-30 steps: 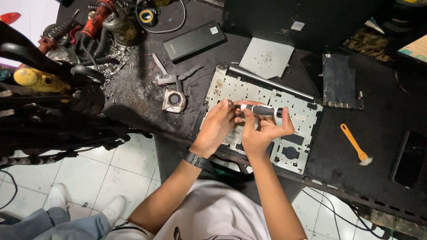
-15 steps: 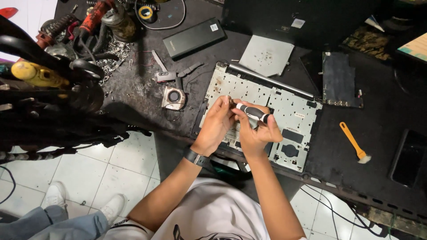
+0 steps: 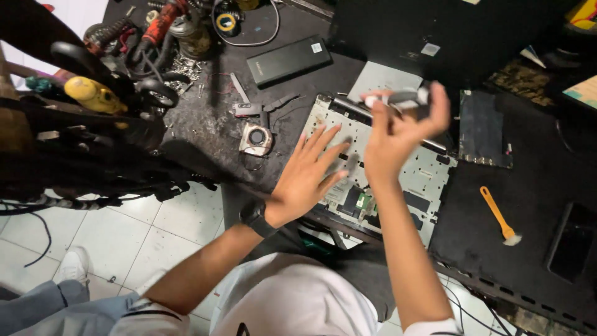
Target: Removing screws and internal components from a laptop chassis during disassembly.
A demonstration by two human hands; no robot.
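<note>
1. Head view, the only one we get: our left hand (image 3: 309, 177) is spread flat and open, fingers splayed over the stripped laptop base (image 3: 398, 168) on the dark table (image 3: 547, 205), probably pinning the shell so it doesn't slide.
2. Our right hand (image 3: 398, 134) is lifted above the base and closed around a small grey tool (image 3: 398, 98) with a pale tip. It's motion-blurred, so we can't really say what kind of tool it is.
3. Loose bits sit off to the sides, out of the way of the hands: a cooling fan (image 3: 256, 137) just left of the base, a black battery pack (image 3: 288, 60) further up, an orange brush (image 3: 499, 216) to the right.
4. Versus half a second ago: both hands were hunched together low on the base with the tool between them. Now the right has swung up with it and the left has opened out flat. The base, fan and brush haven't budged.
</note>
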